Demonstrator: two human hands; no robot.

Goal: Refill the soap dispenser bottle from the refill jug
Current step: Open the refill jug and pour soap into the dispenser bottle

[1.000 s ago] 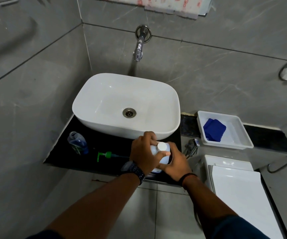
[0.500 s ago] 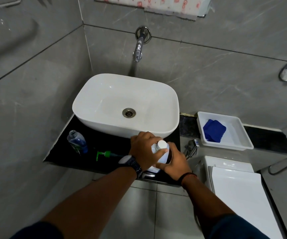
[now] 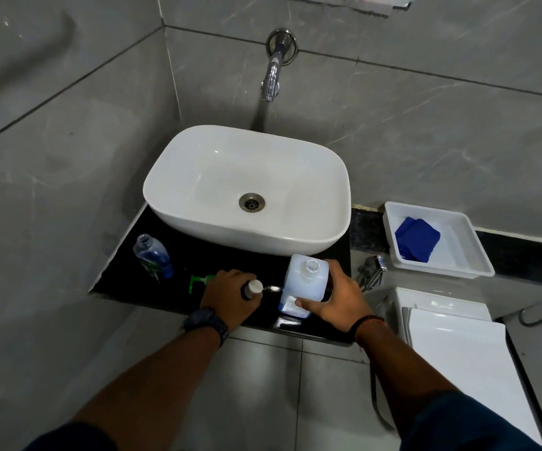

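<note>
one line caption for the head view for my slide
Left hand holds the removed cap; right hand steadies the opened refill jug.

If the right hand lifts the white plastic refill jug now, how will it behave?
The white translucent plastic refill jug probably feels heavy: liquid seems to fill it. Its mouth is uncapped, so tilting may spill. The right hand grips one side only; smooth walls might slip.

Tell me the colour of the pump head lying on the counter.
Green; the pump head shows in the head view, beside the left hand.
</note>
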